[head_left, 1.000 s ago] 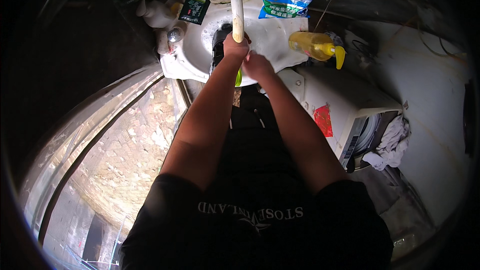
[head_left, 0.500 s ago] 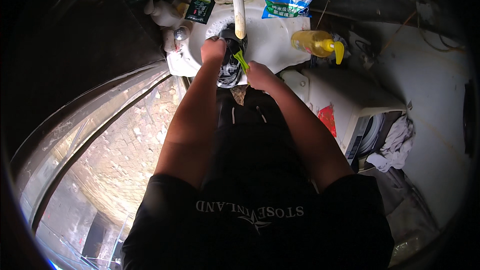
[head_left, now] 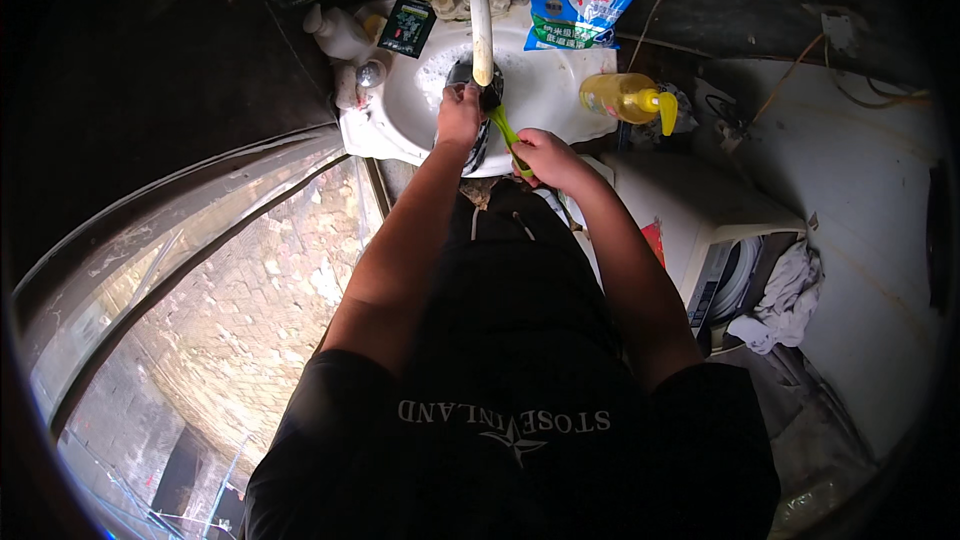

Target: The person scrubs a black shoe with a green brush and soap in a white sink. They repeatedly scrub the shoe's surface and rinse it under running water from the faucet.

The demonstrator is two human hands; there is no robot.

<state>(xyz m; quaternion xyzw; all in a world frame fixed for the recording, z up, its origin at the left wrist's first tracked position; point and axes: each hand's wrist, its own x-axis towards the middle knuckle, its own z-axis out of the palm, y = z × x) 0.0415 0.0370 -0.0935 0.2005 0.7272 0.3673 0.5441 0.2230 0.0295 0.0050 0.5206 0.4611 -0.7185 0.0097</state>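
A white washbasin (head_left: pixel 548 110) stands in front of me, with soapy suds in its bowl. Over it I have a dark shoe (head_left: pixel 477 152), partly hidden by my hand and the tap. My left hand (head_left: pixel 459 117) is closed on the shoe. The fingers of my right hand (head_left: pixel 548 158) wrap round the handle of a lime-green brush (head_left: pixel 506 128). The brush's head reaches to the shoe, just below the spout of the whitish tap (head_left: pixel 479 30); its bristles cannot be made out.
On the basin's right rim lies a yellow pump bottle (head_left: pixel 622 98). A blue detergent bag (head_left: pixel 584 2) sits at the back. Left are a dark sachet (head_left: pixel 407 26) and a white bottle (head_left: pixel 338 33). A washing machine (head_left: pixel 690 210) with white cloth (head_left: pixel 785 295) stands at right.
My left hand has shifted right along the shoe, and the shoe looks turned more side-on. My right hand and the brush have moved right and slightly nearer to me.
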